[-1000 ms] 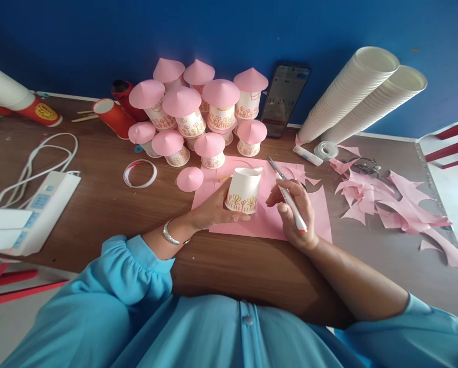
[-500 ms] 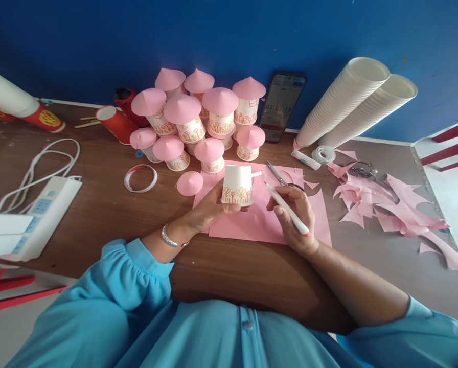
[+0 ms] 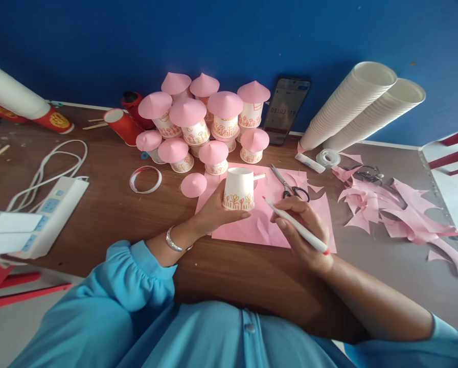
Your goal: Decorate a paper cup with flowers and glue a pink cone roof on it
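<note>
In my left hand I hold a white paper cup upside down, with orange and yellow flowers drawn around its rim. My right hand grips a white marker, its red tip pointing at the cup but apart from it. Behind the cup, a second white pen sticks out to the right; its other end is hidden. Beneath both hands lies pink paper. Scissors rest on it, just beyond my right hand. A loose pink cone sits left of the cup.
Several decorated cups with pink cone roofs stand at the back. A phone leans on the wall beside tall cup stacks. Pink scraps lie right, near a clear tape roll. A power strip is left, a tape ring nearer.
My right hand has drawn back a little to the right and down with the marker, uncovering the scissors' handles. The cup, still in my left hand, is turned and tilted slightly.
</note>
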The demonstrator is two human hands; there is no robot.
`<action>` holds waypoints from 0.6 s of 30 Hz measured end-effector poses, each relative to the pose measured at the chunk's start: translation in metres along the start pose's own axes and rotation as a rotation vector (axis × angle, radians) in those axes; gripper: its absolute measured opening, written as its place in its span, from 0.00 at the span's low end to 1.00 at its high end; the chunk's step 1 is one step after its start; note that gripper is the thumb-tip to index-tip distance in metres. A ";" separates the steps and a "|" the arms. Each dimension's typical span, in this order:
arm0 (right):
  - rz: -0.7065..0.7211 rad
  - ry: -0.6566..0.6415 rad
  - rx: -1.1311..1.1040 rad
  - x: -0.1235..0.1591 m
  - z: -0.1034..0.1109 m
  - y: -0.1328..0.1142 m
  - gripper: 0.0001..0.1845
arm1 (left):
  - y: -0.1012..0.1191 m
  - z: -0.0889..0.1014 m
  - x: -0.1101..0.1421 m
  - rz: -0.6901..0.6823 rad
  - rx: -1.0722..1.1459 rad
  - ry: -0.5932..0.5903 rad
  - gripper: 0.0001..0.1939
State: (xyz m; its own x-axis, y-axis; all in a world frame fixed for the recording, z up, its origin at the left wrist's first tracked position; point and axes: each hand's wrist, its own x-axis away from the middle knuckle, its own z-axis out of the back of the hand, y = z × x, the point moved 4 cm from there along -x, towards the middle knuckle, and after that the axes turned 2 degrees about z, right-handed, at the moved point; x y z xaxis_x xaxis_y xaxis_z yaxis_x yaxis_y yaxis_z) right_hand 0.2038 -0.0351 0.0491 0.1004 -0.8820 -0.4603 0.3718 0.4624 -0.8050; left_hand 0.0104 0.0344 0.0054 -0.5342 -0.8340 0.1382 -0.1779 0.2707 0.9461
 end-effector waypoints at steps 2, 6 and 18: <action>0.105 -0.052 0.007 -0.005 0.002 -0.016 0.10 | 0.002 -0.002 0.001 0.017 -0.060 0.029 0.42; 0.330 -0.141 -0.020 -0.021 -0.001 -0.035 0.12 | 0.001 -0.003 0.001 0.000 -0.146 0.043 0.42; 0.393 -0.105 0.049 -0.019 -0.018 -0.003 0.16 | 0.001 -0.004 -0.002 -0.049 -0.277 0.129 0.41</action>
State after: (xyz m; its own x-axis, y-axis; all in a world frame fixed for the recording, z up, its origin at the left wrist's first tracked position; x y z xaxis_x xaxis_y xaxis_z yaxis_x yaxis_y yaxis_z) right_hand 0.1839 -0.0180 0.0538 0.3364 -0.6448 -0.6864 0.3292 0.7634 -0.5558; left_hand 0.0142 0.0344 0.0068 -0.4183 -0.9017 0.1096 0.0408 0.1019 0.9940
